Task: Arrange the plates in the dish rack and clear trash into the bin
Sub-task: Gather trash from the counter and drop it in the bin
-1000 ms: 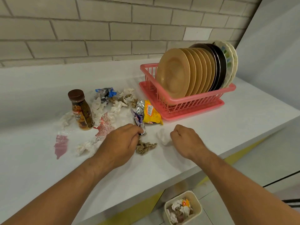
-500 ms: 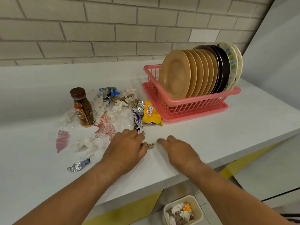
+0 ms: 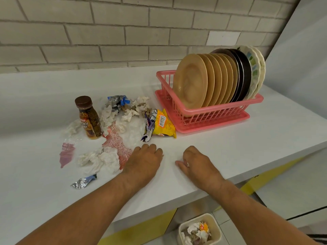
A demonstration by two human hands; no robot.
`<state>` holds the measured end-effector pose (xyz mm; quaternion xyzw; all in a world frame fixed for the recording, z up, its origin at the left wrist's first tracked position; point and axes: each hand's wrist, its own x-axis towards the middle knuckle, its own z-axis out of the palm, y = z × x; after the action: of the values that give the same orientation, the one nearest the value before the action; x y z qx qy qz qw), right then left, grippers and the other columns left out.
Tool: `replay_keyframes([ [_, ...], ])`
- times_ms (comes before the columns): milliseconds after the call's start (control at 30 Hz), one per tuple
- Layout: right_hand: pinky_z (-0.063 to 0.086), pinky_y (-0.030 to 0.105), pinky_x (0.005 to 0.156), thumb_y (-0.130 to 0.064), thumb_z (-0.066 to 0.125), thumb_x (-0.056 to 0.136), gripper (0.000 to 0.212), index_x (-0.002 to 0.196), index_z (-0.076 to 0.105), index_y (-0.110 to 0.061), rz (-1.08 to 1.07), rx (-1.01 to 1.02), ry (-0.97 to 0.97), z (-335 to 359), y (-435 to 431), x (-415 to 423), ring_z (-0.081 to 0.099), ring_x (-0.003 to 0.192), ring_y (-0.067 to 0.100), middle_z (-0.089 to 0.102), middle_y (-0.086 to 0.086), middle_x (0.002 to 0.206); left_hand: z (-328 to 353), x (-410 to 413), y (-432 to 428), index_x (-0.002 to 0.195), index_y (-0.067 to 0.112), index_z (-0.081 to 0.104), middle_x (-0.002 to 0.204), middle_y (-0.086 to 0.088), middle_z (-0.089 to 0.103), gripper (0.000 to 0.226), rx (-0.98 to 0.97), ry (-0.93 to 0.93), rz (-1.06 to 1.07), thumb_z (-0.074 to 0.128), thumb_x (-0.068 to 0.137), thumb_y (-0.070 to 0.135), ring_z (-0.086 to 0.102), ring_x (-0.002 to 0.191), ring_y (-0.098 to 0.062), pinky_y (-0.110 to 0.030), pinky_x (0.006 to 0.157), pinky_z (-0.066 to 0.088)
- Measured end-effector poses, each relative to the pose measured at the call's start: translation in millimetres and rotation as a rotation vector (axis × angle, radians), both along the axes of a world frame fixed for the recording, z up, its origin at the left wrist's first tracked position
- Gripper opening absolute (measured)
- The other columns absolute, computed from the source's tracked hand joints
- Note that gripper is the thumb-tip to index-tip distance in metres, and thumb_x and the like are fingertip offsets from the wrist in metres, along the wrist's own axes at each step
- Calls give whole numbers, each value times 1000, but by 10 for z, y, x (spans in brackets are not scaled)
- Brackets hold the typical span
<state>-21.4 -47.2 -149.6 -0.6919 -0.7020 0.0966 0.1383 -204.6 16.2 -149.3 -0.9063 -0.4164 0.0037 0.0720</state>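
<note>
Tissue wad [image 3: 104, 160] lies just left of your left hand [image 3: 144, 162], well apart from right hand [image 3: 196, 164]; both curl palm-down, contents cannot tell; bin [image 3: 215, 221] sits below desk [image 3: 230, 147] edge, rightward.

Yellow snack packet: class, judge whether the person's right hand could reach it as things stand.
Probably yes. The yellow snack packet lies on the counter ahead of the right hand, beside the pink dish rack; nothing stands between them.

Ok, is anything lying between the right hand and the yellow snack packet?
Nothing visible: only bare counter separates the right hand from the yellow snack packet. The purple wrapper lies against the packet's left side, off that line.
</note>
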Motion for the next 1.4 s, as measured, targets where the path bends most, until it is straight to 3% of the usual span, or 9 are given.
replay_keyframes([
  [233,50,36,61,-41,45,96,14,96,44,-27,-176,-9,138,207,80,103,59,70,20,61,1,72,279,-32,9,96,10,66,96,-9,55,48,-68,-309,-75,39,96,50,59,82,-28,-38,71,49],
  [400,48,38,74,-59,17,95,61,85,61,-18,-156,-39,26,345,174,-101,58,80,24,65,1,81,430,-186,99,85,16,58,77,5,52,37,-238,-450,-50,46,93,51,52,74,-16,-30,63,39],
  [533,47,38,78,-22,35,101,26,106,57,-10,-136,-71,25,318,306,-254,59,94,33,65,14,100,388,-348,144,100,22,63,89,0,67,28,-400,-493,-22,47,95,44,60,81,-18,-34,71,48],
  [633,48,35,86,-1,42,90,45,132,50,-15,-100,-121,188,323,392,-354,58,102,30,63,12,110,362,-460,187,81,23,64,78,2,65,42,-341,-467,30,40,93,55,58,73,-16,-37,68,48],
  [767,43,32,65,-24,48,96,22,84,63,-14,-156,15,330,356,560,-580,56,74,26,62,8,78,397,-586,239,56,20,49,55,0,50,63,-175,-536,129,21,88,67,48,55,-14,-34,53,39],
  [833,33,29,54,-51,46,93,52,55,49,-17,-267,-2,441,369,662,-745,49,56,20,51,1,56,430,-651,277,54,18,47,54,0,47,64,-136,-582,132,23,87,67,45,54,-13,-34,52,37],
  [933,38,28,53,-64,49,84,54,57,53,-17,-396,-114,608,325,807,-974,53,54,18,53,-1,55,467,-744,314,52,19,43,55,-1,45,57,-112,-629,131,31,90,60,43,55,-13,-33,53,35],
  [1167,47,26,61,-21,44,92,22,81,56,-7,-366,-204,553,396,847,-1013,59,71,27,63,13,81,456,-926,357,54,19,42,51,0,45,50,-156,-663,130,42,93,50,43,52,-15,-34,53,37],
  [1400,24,19,37,-25,55,85,34,56,41,-17,-375,246,321,818,783,-790,38,46,10,43,-5,51,564,-894,381,53,23,39,50,4,42,49,-103,-682,94,39,92,53,42,51,-13,-34,52,36],
])
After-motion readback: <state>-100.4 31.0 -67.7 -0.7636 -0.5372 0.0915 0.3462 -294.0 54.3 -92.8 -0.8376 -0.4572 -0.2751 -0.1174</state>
